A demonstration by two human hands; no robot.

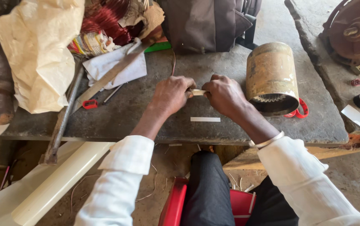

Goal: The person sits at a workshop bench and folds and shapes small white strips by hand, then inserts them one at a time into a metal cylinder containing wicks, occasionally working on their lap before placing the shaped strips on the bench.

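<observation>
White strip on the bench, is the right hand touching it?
Apart. The head view shows bare bench between the right hand and the white strip lying below it.

Clearances around the hands on the tabletop (146,113)

Open: bare strip toward the near edge, holding only a flat white strip (205,119). Blocked: rusty metal cylinder (271,75) close right; metal bar (62,117), white cloth (113,67) left; dark bag (205,25) behind.

Hands (198,94) hide most of pale strip (198,92); motor housing (353,31) cut off top-right.
</observation>
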